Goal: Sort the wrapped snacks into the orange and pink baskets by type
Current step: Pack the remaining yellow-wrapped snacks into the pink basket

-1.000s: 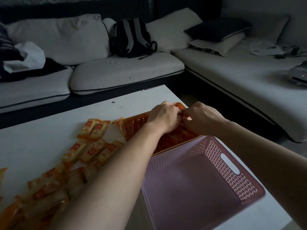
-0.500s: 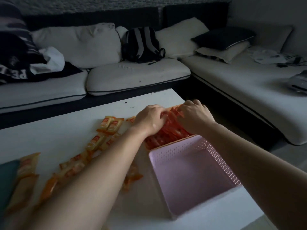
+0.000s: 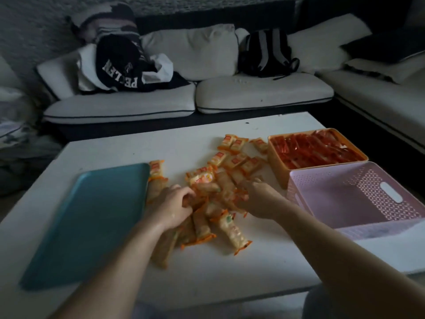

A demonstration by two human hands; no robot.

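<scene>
Table (image 3: 207,268): left hand (image 3: 171,207), right hand (image 3: 259,199), seemingly amid snacks (image 3: 230,229)

My right hand (image 3: 259,199) smeared by motion; fingers lost in snacks (image 3: 230,229), grip unreadable. Left hand (image 3: 172,206) fingertips buried in same pile, at its 9 o'clock. Left forearm (image 3: 128,254) covers pile's 7 o'clock. Pink basket (image 3: 345,180), 3 o'clock, cut by frame edge. Wrapper print illegible.

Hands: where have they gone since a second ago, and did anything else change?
Both hands left the orange basket and came back toward the person onto the pile of long wrapped snacks. The left hand curls its fingers round some; the right hand is too blurred to tell. The orange basket stays full of red packets, the pink basket empty.
</scene>
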